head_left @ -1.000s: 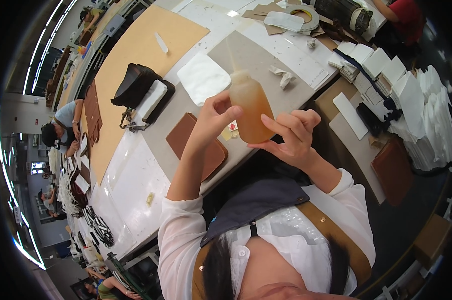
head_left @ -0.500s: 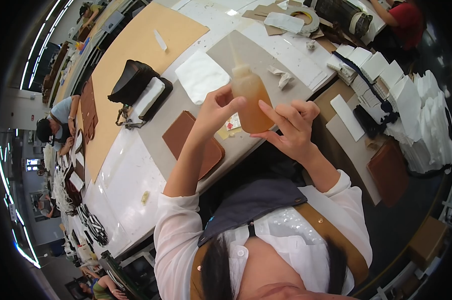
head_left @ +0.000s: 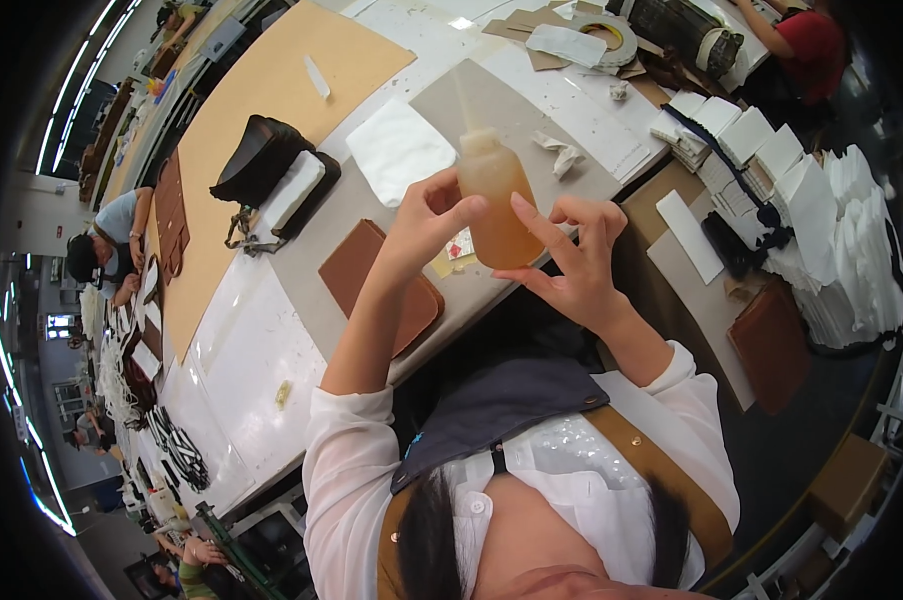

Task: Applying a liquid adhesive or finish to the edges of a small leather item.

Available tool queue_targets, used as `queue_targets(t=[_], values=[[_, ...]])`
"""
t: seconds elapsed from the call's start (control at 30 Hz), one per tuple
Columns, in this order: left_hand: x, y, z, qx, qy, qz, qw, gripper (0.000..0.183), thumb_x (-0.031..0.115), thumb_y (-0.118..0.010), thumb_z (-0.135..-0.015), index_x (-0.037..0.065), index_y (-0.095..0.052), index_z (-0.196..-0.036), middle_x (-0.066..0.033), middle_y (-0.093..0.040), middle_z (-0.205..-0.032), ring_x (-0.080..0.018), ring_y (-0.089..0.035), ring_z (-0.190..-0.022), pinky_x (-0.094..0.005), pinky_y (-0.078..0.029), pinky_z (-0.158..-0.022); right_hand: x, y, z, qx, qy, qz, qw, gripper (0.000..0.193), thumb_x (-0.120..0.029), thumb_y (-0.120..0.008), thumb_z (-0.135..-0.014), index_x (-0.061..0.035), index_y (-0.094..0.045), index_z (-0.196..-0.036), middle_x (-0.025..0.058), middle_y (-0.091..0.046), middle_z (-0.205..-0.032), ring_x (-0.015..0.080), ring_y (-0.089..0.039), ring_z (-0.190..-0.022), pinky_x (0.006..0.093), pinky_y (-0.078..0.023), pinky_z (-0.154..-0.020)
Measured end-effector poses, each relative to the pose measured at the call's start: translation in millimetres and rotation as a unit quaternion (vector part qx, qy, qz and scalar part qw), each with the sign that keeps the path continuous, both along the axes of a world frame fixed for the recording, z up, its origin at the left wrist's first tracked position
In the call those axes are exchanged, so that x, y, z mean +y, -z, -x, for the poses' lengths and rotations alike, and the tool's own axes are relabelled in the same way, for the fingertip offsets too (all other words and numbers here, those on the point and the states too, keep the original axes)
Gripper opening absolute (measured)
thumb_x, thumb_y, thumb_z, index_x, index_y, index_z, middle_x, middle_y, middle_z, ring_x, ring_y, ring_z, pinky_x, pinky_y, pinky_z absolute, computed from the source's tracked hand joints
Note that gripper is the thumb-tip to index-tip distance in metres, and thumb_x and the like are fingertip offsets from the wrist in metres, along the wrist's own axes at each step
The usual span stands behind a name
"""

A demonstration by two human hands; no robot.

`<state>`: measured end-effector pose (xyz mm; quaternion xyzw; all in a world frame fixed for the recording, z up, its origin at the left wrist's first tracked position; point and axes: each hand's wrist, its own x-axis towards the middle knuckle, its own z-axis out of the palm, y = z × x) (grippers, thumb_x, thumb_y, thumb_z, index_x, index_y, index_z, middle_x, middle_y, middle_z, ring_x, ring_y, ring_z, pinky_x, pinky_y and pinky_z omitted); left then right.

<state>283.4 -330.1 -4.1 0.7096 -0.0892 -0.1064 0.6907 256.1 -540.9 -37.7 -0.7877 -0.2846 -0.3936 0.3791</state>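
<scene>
A translucent squeeze bottle [head_left: 496, 215] with a long thin nozzle and amber liquid inside is held upright between both hands above the table's near edge. My left hand [head_left: 434, 218] closes around its left side, thumb toward the front. My right hand [head_left: 580, 262] pinches the bottle's lower right, with the thumb under its base and the index finger against the side. Below my left forearm lies a brown leather piece with rounded corners [head_left: 355, 262], partly hidden by the arm. A folded white cloth [head_left: 400, 150] lies just beyond my left hand, and a crumpled white tissue [head_left: 560, 153] right of the nozzle.
A black leather bag [head_left: 262, 165] stands left on the grey sheet. Beyond it spreads a tan sheet [head_left: 272, 70] with a white strip on it. Stacked white pieces [head_left: 842, 250] and a brown panel [head_left: 769, 345] are at right. A tape roll [head_left: 612, 45] lies far right. Co-workers sit nearby.
The bottle and both hands stay in nearly the same place, and the grip looks unchanged. The whole view has shifted slightly. A co-worker's hand at lower left has moved.
</scene>
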Motion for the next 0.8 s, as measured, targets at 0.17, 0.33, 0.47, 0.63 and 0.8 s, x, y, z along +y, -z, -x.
queue_targets(t=[0.17, 0.33, 0.47, 0.63, 0.8], values=[[3, 1, 0, 0.001, 0.015, -0.016, 1.0, 0.055, 0.035, -0.074, -0.089, -0.004, -0.063, -0.127, -0.007, -0.069, -0.109, -0.0126, -0.063, -0.1, -0.0293, -0.049, -0.091, -4, 2, 2, -0.037, 0.031, 0.074, 0.996, 0.064, -0.054, -0.077, -0.074, -0.0148, -0.07, -0.125, -0.0053, -0.053, -0.101, 0.0171, -0.042, -0.093, 0.0363, -0.028, -0.086], [2, 3, 1, 0.005, 0.011, -0.016, 1.0, 0.054, 0.035, -0.074, -0.09, -0.004, -0.064, -0.125, -0.0065, -0.07, -0.107, -0.012, -0.063, -0.098, -0.0285, -0.049, -0.09, -5, 9, 2, -0.08, 0.06, 0.076, 0.992, 0.058, -0.056, -0.077, -0.073, -0.0168, -0.074, -0.115, -0.0076, -0.052, -0.099, 0.0165, -0.04, -0.09, 0.0362, -0.027, -0.084], [1, 3, 3, 0.01, 0.0, -0.019, 1.0, 0.052, 0.034, -0.074, -0.09, -0.003, -0.065, -0.124, -0.006, -0.07, -0.105, -0.0114, -0.062, -0.096, -0.0282, -0.049, -0.089, -6, 8, 6, -0.088, 0.069, 0.086, 0.99, 0.06, -0.055, -0.082, -0.067, -0.0162, -0.076, -0.112, -0.0073, -0.049, -0.099, 0.0181, -0.038, -0.093, 0.0352, -0.03, -0.085], [1, 0, 3, 0.005, 0.008, -0.015, 1.0, 0.053, 0.034, -0.074, -0.09, -0.004, -0.064, -0.125, -0.0063, -0.07, -0.106, -0.0115, -0.062, -0.097, -0.0289, -0.049, -0.089, -5, 15, 5, -0.111, 0.066, 0.053, 0.99, 0.059, -0.056, -0.083, -0.069, -0.0168, -0.075, -0.112, -0.0068, -0.047, -0.102, 0.0182, -0.037, -0.095, 0.0342, -0.029, -0.087], [0, -2, 2, -0.003, -0.006, 0.027, 1.0, 0.059, 0.036, -0.076, -0.089, -0.005, -0.061, -0.129, -0.0085, -0.069, -0.112, -0.0142, -0.063, -0.102, -0.0312, -0.049, -0.094, 0, 13, 4, -0.053, 0.067, 0.022, 0.996, 0.063, -0.058, -0.081, -0.071, -0.0155, -0.073, -0.117, -0.0045, -0.047, -0.104, 0.0178, -0.038, -0.098, 0.0352, -0.029, -0.088]])
